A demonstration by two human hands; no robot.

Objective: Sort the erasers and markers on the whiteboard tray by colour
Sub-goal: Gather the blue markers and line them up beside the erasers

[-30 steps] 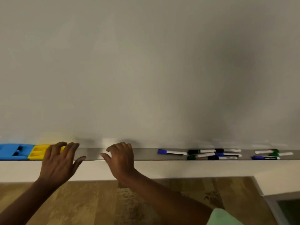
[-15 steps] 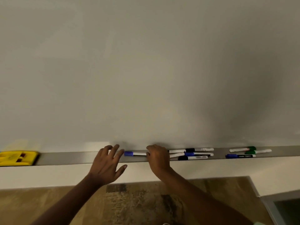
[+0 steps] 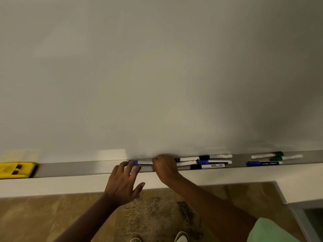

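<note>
Two bare forearms are seen rising from the lower edge of the frame; no sleeve, watch, ring or band is worn on either; the left hand point(image 3: 122, 185) is shown with five fingers and short nails; the right hand point(image 3: 166, 169) is shown from the back, its fingertips hidden from view. A pale mint-green garment point(image 3: 269, 232) is seen at the lower right corner of the frame, smooth and unpatterned; its cut cannot be told. Two light, rounded shoe tips point(image 3: 181, 237) are seen at the bottom centre, whitish with a darker trim; little more of them is shown.
</note>
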